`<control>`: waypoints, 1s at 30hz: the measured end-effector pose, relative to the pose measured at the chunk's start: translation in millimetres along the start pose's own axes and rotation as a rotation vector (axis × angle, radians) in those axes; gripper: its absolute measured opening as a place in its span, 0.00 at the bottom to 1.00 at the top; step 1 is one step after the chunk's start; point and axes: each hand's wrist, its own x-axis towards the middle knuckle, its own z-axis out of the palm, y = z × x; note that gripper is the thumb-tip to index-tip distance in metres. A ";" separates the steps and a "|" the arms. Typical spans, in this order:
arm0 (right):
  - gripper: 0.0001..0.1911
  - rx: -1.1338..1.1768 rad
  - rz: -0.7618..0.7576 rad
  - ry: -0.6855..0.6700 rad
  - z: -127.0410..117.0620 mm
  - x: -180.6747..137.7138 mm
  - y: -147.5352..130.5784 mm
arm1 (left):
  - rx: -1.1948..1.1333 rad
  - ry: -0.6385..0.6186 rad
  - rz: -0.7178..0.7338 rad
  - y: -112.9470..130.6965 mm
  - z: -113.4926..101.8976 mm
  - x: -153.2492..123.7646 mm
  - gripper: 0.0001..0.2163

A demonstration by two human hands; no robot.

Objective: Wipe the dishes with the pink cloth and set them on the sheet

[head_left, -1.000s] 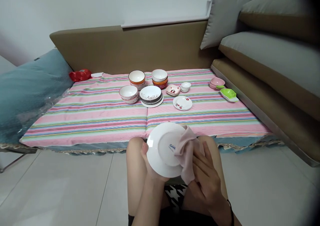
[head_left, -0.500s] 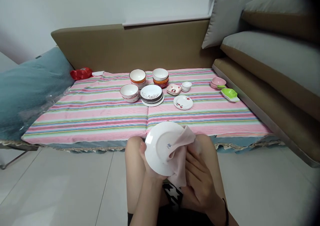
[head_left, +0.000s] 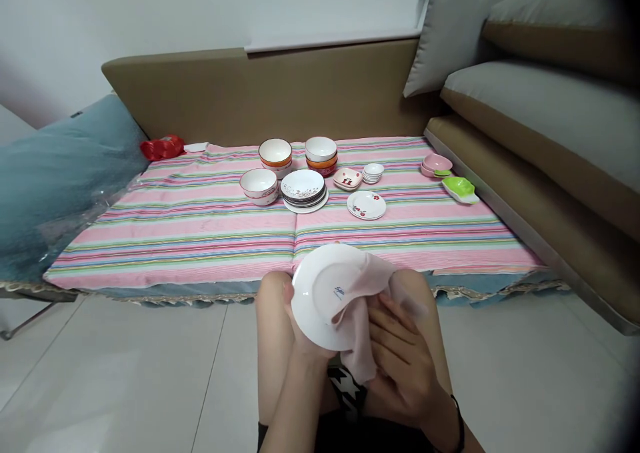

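A white plate [head_left: 315, 299] is held over my lap with its underside, marked by a small blue stamp, facing me. My left hand [head_left: 303, 333] grips it from the left and below, the thumb at the rim. In my right hand [head_left: 400, 353] is a pale pink cloth [head_left: 363, 306], pressed against the plate's right side; part of the fingers lies behind its folds. Beyond, on the striped cover, stand a stack of dark-rimmed plates [head_left: 303, 185] and two stacked white plates [head_left: 367, 205] with red flowers.
Stacked bowls [head_left: 275, 151], more bowls [head_left: 321, 149], a white bowl [head_left: 259, 183], square dishes [head_left: 347, 178] and small white dishes [head_left: 373, 171] stand on the striped cover [head_left: 200, 226]. Pink bowls [head_left: 437, 165] and a green dish [head_left: 459, 187] lie near the right cushions [head_left: 540, 106]. A red bag [head_left: 163, 147] lies left.
My right hand has shifted slightly right and down with the cloth, whose right end is blurred. The plate has moved only a little in my left hand.
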 end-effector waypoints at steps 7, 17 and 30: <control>0.16 -0.007 0.183 0.039 7.1 15.9 10.5 | -0.006 -0.042 -0.107 -15.9 -10.7 -2.6 0.23; 0.22 -0.002 0.088 -0.057 27.2 10.8 62.7 | -0.053 0.045 -0.010 3.2 -4.7 35.2 0.27; 0.16 -0.081 -0.106 -0.009 93.0 83.9 187.1 | -0.102 -0.101 -0.037 60.0 6.0 199.5 0.30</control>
